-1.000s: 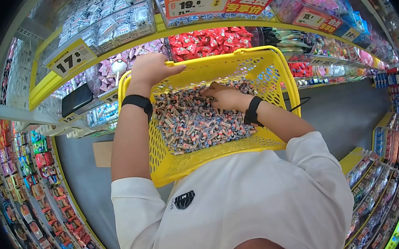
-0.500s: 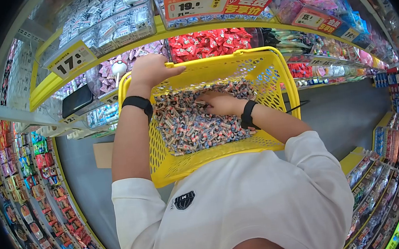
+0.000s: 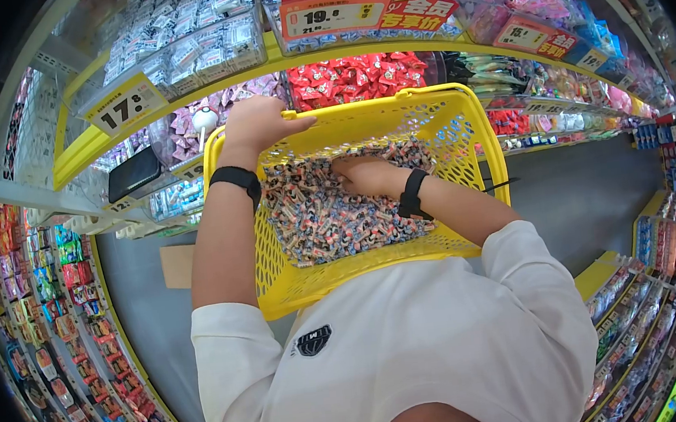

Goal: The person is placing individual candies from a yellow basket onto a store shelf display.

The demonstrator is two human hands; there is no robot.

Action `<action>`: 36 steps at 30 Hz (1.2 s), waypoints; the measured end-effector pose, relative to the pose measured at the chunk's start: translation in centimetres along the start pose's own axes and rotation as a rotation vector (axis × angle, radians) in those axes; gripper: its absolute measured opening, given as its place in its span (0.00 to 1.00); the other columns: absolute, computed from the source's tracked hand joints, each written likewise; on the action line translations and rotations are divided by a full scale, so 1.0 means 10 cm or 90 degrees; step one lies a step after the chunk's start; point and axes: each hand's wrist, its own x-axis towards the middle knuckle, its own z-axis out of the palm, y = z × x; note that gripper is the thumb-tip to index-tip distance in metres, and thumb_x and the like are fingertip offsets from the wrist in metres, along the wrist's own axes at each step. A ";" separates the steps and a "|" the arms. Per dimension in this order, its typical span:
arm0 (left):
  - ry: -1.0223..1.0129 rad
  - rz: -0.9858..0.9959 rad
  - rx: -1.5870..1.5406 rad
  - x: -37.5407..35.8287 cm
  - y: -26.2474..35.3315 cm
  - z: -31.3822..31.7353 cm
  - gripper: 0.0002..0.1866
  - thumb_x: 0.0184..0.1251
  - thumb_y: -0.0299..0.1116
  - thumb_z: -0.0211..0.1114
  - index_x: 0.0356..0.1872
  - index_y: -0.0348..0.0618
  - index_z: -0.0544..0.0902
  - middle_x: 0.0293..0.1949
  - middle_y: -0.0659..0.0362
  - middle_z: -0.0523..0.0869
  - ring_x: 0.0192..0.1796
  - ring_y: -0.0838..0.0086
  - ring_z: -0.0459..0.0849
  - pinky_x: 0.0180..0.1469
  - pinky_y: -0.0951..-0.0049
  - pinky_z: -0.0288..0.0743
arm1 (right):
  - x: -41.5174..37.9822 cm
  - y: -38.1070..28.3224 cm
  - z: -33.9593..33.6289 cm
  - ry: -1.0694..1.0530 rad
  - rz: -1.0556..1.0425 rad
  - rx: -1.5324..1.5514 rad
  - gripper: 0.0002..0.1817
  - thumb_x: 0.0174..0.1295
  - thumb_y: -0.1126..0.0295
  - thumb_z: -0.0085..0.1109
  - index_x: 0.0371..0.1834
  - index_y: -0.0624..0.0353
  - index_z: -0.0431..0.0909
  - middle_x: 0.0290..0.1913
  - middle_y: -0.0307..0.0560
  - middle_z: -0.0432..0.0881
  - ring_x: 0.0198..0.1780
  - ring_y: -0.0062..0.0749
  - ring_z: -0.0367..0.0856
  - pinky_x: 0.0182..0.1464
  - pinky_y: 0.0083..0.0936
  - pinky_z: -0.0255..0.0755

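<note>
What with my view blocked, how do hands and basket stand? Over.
Left hand gripping yellow basket. Right hand in wrapped candies. Nothing visibly blocking either.

A black wristband (image 3: 239, 181) is worn just behind the left grip (image 3: 255, 128), a second black wristband (image 3: 414, 194) just behind the right grip (image 3: 365, 176). Farther back, a white short-sleeved shirt (image 3: 414, 326) is worn, marked with a dark, pale-lettered shield badge (image 3: 314, 341).

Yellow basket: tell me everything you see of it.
The yellow basket looks like plastic, with slotted walls and what seems a folded handle. It opens upward, between the white shirt and the shelves; small wrapped candies hide its floor. The left hand holds its far rim; the right hand is among the candies.
</note>
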 end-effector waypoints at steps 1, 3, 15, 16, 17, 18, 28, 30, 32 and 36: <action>-0.001 -0.001 -0.003 0.00 0.00 0.00 0.38 0.51 0.76 0.59 0.25 0.44 0.88 0.26 0.53 0.86 0.31 0.58 0.86 0.36 0.58 0.78 | -0.01 -0.03 -0.05 -0.009 0.008 0.000 0.16 0.64 0.64 0.51 0.52 0.60 0.73 0.43 0.61 0.82 0.46 0.59 0.81 0.47 0.53 0.73; 0.002 -0.001 -0.002 -0.01 -0.01 0.01 0.38 0.51 0.76 0.59 0.25 0.44 0.88 0.26 0.53 0.86 0.31 0.58 0.86 0.36 0.58 0.78 | -0.04 -0.10 -0.17 -0.020 0.027 0.032 0.16 0.64 0.63 0.51 0.51 0.60 0.73 0.42 0.61 0.83 0.45 0.59 0.81 0.47 0.52 0.73; -0.007 -0.002 0.001 0.00 0.01 -0.02 0.38 0.51 0.76 0.60 0.24 0.43 0.88 0.25 0.52 0.86 0.30 0.57 0.86 0.36 0.58 0.78 | -0.40 -0.60 -1.20 0.127 0.061 0.216 0.13 0.67 0.64 0.56 0.49 0.58 0.71 0.33 0.50 0.79 0.37 0.36 0.80 0.39 0.35 0.72; -0.009 -0.002 0.002 0.00 0.01 -0.02 0.39 0.51 0.76 0.59 0.24 0.43 0.88 0.25 0.53 0.86 0.30 0.58 0.86 0.35 0.58 0.78 | -0.41 -0.61 -1.27 0.140 0.054 0.234 0.12 0.67 0.66 0.57 0.49 0.58 0.71 0.33 0.46 0.78 0.36 0.31 0.78 0.39 0.32 0.71; -0.007 -0.001 0.005 0.00 0.00 -0.01 0.39 0.51 0.76 0.59 0.24 0.43 0.88 0.25 0.53 0.86 0.30 0.58 0.86 0.35 0.58 0.78 | -0.43 -0.64 -1.34 0.153 0.046 0.253 0.12 0.66 0.68 0.59 0.49 0.57 0.71 0.33 0.42 0.76 0.35 0.26 0.75 0.38 0.29 0.71; -0.006 0.000 0.007 0.00 0.00 0.00 0.39 0.51 0.76 0.59 0.24 0.43 0.88 0.25 0.53 0.86 0.30 0.58 0.86 0.36 0.58 0.78 | -0.47 -0.67 -1.45 0.173 0.039 0.251 0.12 0.66 0.69 0.59 0.49 0.57 0.71 0.34 0.40 0.76 0.36 0.24 0.74 0.38 0.28 0.70; -0.001 0.001 0.009 -0.01 0.01 -0.02 0.38 0.51 0.76 0.60 0.24 0.43 0.87 0.26 0.53 0.86 0.31 0.58 0.86 0.36 0.59 0.78 | -0.80 -1.07 -2.53 0.480 -0.126 0.192 0.11 0.66 0.69 0.59 0.48 0.56 0.70 0.28 0.37 0.74 0.29 0.17 0.69 0.31 0.22 0.65; 0.005 0.002 0.009 -0.01 0.00 0.00 0.38 0.51 0.76 0.60 0.24 0.43 0.87 0.26 0.53 0.86 0.31 0.58 0.86 0.36 0.59 0.78 | -0.75 -1.04 -2.76 0.549 -0.155 0.160 0.09 0.66 0.69 0.59 0.46 0.58 0.72 0.28 0.35 0.74 0.29 0.13 0.68 0.30 0.19 0.64; 0.007 0.003 0.008 -0.01 0.00 0.00 0.38 0.51 0.76 0.60 0.24 0.43 0.88 0.26 0.53 0.86 0.31 0.58 0.86 0.36 0.59 0.78 | -0.69 -1.11 -2.97 0.555 -0.162 0.189 0.05 0.68 0.72 0.56 0.40 0.60 0.72 0.25 0.36 0.72 0.28 0.14 0.68 0.29 0.20 0.64; 0.006 0.001 0.001 -0.02 0.00 -0.01 0.38 0.51 0.76 0.60 0.24 0.44 0.88 0.26 0.53 0.86 0.32 0.59 0.86 0.36 0.58 0.78 | -0.58 -1.19 -3.28 0.520 -0.081 0.146 0.05 0.68 0.73 0.54 0.40 0.59 0.68 0.26 0.39 0.73 0.30 0.15 0.69 0.30 0.22 0.65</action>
